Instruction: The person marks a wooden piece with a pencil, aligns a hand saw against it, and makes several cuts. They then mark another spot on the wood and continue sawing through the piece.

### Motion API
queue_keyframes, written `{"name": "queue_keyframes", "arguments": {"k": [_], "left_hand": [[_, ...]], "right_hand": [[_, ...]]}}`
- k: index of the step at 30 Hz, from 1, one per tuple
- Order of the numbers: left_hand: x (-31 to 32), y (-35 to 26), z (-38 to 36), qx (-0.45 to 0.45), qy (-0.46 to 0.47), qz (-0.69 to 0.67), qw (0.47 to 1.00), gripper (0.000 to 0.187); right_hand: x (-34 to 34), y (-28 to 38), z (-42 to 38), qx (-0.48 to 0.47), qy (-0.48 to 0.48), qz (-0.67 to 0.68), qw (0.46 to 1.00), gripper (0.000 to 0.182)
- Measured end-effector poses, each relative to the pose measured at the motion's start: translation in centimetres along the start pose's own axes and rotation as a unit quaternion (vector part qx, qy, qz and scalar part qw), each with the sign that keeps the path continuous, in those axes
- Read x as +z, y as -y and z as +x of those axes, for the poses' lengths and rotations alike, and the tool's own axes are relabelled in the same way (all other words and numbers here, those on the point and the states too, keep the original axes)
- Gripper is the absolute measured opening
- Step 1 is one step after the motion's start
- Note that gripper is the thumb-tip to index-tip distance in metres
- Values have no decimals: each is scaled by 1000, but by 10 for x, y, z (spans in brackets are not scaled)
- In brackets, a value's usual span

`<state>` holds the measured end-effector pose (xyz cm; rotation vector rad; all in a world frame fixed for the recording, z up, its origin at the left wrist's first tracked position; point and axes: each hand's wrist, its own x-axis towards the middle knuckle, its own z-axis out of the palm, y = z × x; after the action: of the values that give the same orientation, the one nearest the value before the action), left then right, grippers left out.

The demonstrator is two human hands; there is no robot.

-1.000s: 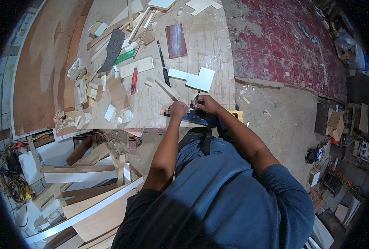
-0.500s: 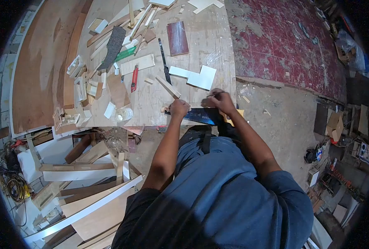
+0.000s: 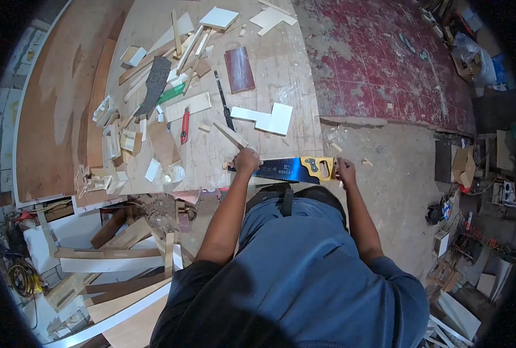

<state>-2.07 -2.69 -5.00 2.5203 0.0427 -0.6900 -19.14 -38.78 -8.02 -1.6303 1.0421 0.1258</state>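
Left hand (image 3: pixel 247 160) fisted on a small wood piece at the scuffed plywood bench's (image 3: pixel 295 69) near edge; right hand (image 3: pixel 345 172), fingers loosely curled, beside blue-bladed handsaw's (image 3: pixel 287 170) yellow handle.

My single head view looks steeply down from above my shoulders, near the workbench (image 3: pixel 153 69) edge, floor (image 3: pixel 385 69) far right.

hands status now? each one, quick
Left hand: closed, pressing on a small wood piece at the table edge.
Right hand: at the saw handle; grip cannot be told.
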Motion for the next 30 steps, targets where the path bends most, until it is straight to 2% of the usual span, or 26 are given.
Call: {"name": "queue_keyframes", "arguments": {"k": [2,4,6,8,11,13,14,17,18,20,22,23,24,26,28,29,30], "left_hand": [[0,-1,-2,-11,-1,14,1000,22],[-17,-17,-19,-12,19,41,999,25],[-23,-26,-36,-9,-19,56,998,26],[-22,-25,-40,-1,-14,62,998,31],[-25,-29,-60,33,-14,155,987,42],[-19,-18,-76,122,-145,154,970,62],[-21,-17,-87,131,-145,162,967,62],[-34,-22,-137,158,-199,115,960,84],[-33,-14,-148,165,-199,117,959,84],[-26,3,-162,191,-246,-32,950,84],[-14,20,-161,176,-234,16,956,84],[-6,33,-154,140,-76,-119,980,85],[7,47,-145,96,87,-247,960,86],[31,58,-137,126,99,-288,944,83],[24,37,-143,31,204,-346,915,78],[10,16,-158,2,201,-397,895,57],[13,19,-152,2,205,-395,896,57]], "right_hand": [[14,-4,0,-116,-58,-90,987,41],[26,10,-14,-124,-53,-66,989,40],[29,14,-20,-128,-52,-42,990,39],[31,14,-22,-122,-6,-40,992,46],[27,4,-30,-126,-23,14,992,44],[20,-11,-47,-154,-52,59,985,41],[11,-8,-68,-97,-38,95,990,36],[0,-42,-120,-46,-98,163,981,37],[1,-65,-133,-36,-119,175,977,38],[12,-116,-160,-7,-148,225,963,41],[31,-139,-205,24,-184,260,948,40],[44,-151,-221,62,-187,291,936,40],[57,-161,-235,100,-189,320,923,40],[88,-163,-261,127,-179,401,889,41],[108,-143,-283,122,-187,442,869,35],[116,-138,-290,116,-179,432,876,35],[123,-134,-294,109,-171,422,883,34]]}}
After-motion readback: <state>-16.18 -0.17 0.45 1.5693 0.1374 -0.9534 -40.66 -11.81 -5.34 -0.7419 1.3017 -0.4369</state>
